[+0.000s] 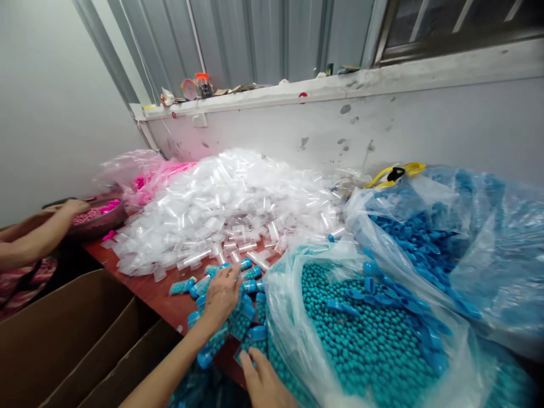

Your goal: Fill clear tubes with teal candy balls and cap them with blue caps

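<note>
Resting the left hand [221, 296] palm down over the blue-capped containers [242, 321] at lower centre of the frame; cannot tell whether pinching any or lying loose. Holding the right hand [268, 381] lower and further right, with bent fingers by the nearest container [258, 333]; cannot tell whether gripping or merely touching. Lying just above the right fingertips, nearer that hand than the left, with cap toward the top and long axis too covered to judge. Counting roughly a dozen capped ones, overlapping too much for exactness; one open bag of teal beads [365, 340], lower right; one bag of blue caps [501, 243], right; one heap of clear tubes [238, 195], centre; one bowl [100, 228], left.
</note>
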Demonstrator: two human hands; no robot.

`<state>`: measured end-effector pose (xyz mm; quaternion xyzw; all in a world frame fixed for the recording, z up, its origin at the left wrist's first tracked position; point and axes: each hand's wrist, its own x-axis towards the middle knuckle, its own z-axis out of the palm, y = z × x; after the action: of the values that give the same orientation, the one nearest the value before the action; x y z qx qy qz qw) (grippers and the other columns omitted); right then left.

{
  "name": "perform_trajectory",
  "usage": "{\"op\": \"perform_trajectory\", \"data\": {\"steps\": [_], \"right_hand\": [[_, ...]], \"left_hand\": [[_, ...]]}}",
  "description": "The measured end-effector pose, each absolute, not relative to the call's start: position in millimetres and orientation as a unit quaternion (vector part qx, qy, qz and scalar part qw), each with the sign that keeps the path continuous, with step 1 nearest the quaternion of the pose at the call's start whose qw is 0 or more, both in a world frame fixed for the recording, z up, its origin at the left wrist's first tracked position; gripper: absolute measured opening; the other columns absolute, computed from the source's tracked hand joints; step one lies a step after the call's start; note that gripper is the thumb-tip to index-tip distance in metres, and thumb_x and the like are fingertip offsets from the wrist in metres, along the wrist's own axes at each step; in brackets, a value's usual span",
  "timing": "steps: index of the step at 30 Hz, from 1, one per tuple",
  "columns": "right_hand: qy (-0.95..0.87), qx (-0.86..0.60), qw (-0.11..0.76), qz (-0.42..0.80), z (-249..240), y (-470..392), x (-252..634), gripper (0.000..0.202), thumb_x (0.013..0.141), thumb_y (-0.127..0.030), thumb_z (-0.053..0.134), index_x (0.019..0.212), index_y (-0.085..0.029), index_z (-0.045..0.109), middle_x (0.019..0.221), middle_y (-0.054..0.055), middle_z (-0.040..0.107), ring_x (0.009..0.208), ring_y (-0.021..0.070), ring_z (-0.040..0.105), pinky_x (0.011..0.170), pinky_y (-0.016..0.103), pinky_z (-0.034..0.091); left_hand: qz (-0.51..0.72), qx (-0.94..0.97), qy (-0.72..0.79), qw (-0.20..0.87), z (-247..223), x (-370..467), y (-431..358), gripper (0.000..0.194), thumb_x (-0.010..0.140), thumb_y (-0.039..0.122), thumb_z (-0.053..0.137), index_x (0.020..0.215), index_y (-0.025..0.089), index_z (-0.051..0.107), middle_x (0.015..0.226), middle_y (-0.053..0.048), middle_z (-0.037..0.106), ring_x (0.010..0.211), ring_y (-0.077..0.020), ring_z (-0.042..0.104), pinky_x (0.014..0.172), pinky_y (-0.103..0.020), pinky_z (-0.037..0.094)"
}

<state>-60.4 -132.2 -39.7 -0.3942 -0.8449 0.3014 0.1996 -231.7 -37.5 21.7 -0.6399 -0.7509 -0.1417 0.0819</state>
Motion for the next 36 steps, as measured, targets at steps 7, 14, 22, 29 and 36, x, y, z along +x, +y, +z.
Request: {"op": "perform_trajectory", "data": {"steps": [7,14,22,29,36], "right_hand": [[-0.837,-0.45,0.19,0.245,-51.8,-116.3,-94.1,0.075,0.063,-0.021,0.068,0.131,-0.014,0.036,0.138,0.017,0.029,0.126,0.0365,0.021,0.1,0.049,0.028],[-0.859,-0.411,0.201,0.229,-58.8,-111.7,-89.4,0.063,0.074,-0.028,0.059,0.131,-0.017,0.036,0.14,0.015,0.027,0.128,0.033,0.019,0.101,0.049,0.026],[-0.916,-0.272,0.252,0.15,-119.3,-136.7,-129.5,0.056,0.069,-0.018,0.059,0.123,-0.016,0.043,0.129,0.016,0.044,0.12,0.0321,0.037,0.094,0.045,0.038],[-0.924,-0.153,0.281,0.207,-77.0,-139.9,-132.1,0.036,0.077,-0.028,0.053,0.113,-0.027,0.049,0.125,0.004,0.048,0.116,0.0228,0.043,0.096,0.036,0.037],[-0.815,-0.497,0.264,0.138,-40.7,-70.3,-135.1,0.052,0.076,-0.021,0.049,0.126,-0.01,0.042,0.134,0.018,0.036,0.126,0.035,0.025,0.099,0.051,0.026]], "left_hand": [[-0.083,-0.756,-0.646,-0.066,-3.2,-235.7,5.6,0.039,0.081,0.038,0.046,0.116,0.022,0.051,0.123,-0.007,0.05,0.116,-0.0269,0.04,0.096,-0.044,0.031],[-0.075,-0.755,-0.646,-0.087,-10.0,-237.9,-36.3,0.033,0.083,0.032,0.041,0.112,0.026,0.053,0.129,-0.006,0.045,0.117,-0.0272,0.039,0.095,-0.046,0.03],[-0.053,-0.665,-0.742,-0.068,-28.9,-262.4,-124.7,0.034,0.079,0.026,0.045,0.112,0.03,0.056,0.126,-0.002,0.051,0.119,-0.0264,0.039,0.096,-0.044,0.033],[-0.217,-0.622,-0.752,0.024,-9.6,-308.7,-149.5,0.031,0.085,0.035,0.037,0.103,0.025,0.06,0.1,-0.003,0.066,0.092,-0.017,0.059,0.083,-0.028,0.045],[-0.158,-0.531,-0.829,0.075,-27.4,-391.6,-80.4,0.043,0.083,0.037,0.039,0.121,0.018,0.047,0.123,-0.012,0.051,0.116,-0.0269,0.043,0.09,-0.043,0.038]]}}
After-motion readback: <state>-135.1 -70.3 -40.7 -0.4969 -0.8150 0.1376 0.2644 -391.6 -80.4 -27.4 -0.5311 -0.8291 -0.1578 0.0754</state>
